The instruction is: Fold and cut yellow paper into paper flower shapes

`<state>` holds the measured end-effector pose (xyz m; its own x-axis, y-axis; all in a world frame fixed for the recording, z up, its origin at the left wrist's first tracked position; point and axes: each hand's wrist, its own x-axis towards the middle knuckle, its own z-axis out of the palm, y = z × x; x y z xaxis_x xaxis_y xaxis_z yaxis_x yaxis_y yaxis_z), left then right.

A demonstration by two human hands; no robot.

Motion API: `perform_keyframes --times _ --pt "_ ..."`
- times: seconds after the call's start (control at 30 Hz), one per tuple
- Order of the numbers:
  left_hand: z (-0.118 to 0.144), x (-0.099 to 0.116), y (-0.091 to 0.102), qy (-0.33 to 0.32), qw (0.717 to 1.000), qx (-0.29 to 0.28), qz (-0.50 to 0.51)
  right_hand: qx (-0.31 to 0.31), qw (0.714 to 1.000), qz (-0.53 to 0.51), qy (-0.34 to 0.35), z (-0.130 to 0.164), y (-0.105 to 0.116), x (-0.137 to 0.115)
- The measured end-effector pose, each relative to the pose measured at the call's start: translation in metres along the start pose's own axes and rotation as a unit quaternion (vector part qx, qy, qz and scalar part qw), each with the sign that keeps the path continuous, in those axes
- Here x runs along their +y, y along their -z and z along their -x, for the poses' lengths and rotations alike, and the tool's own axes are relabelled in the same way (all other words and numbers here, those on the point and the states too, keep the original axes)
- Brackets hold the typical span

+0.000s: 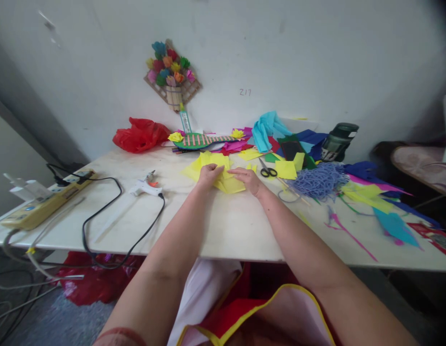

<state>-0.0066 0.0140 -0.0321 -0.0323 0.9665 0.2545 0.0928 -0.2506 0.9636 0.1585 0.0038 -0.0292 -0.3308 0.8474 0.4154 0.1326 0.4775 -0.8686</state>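
Note:
A thin yellow crepe paper sheet [198, 167], creased and partly lifted, lies near the middle of the table. My left hand [209, 176] is closed on it, thumb and fingers pinching near its centre. Just to the right, my right hand [250, 181] reaches in with fingers fairly straight, their tips closed on the same paper's right part. Small black-handled scissors [268, 170] rest to the right of my right hand, next to cut yellow paper pieces [285, 169]. The exact grip of my right fingertips is partly hidden.
To the left are a white glue gun [146, 187] with its cord and a yellow power strip [46, 204]. On the right lie tangled purple strings [318, 181], coloured paper scraps [396, 226] and a dark green bottle [340, 142]. A red plastic bag [142, 135] sits at the back.

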Motion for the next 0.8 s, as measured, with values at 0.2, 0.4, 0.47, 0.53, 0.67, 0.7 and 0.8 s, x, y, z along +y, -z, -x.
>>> perform_keyframes --times 0.2,0.4,0.47,0.53,0.67,0.7,0.8 --pt "0.0016 0.0000 -0.0007 0.001 0.999 -0.035 0.029 0.058 0.980 -0.117 -0.149 0.0014 0.0013 0.0021" --pt "0.0049 0.0038 -0.0011 -0.018 0.997 -0.077 0.019 0.031 0.984 -0.097 -0.149 0.0020 0.0013 0.0064" --pt "0.0057 0.0053 -0.0014 -0.017 0.997 -0.076 0.013 0.036 0.986 -0.070 -0.144 0.0019 0.0011 0.0066" --pt "0.0063 0.0066 -0.0018 -0.018 0.997 -0.069 0.004 0.042 0.988 -0.043 -0.142 0.0016 0.0010 0.0061" --pt "0.0065 0.0078 -0.0024 -0.023 0.997 -0.070 -0.018 0.065 0.989 -0.005 -0.136 0.0007 0.0006 0.0048" --pt "0.0063 0.0076 -0.0023 -0.023 0.997 -0.070 -0.023 0.070 0.988 0.000 -0.135 0.0005 0.0005 0.0048" --pt "0.0057 0.0064 -0.0019 -0.022 0.997 -0.069 -0.030 0.078 0.987 0.006 -0.137 -0.0001 0.0004 0.0056"
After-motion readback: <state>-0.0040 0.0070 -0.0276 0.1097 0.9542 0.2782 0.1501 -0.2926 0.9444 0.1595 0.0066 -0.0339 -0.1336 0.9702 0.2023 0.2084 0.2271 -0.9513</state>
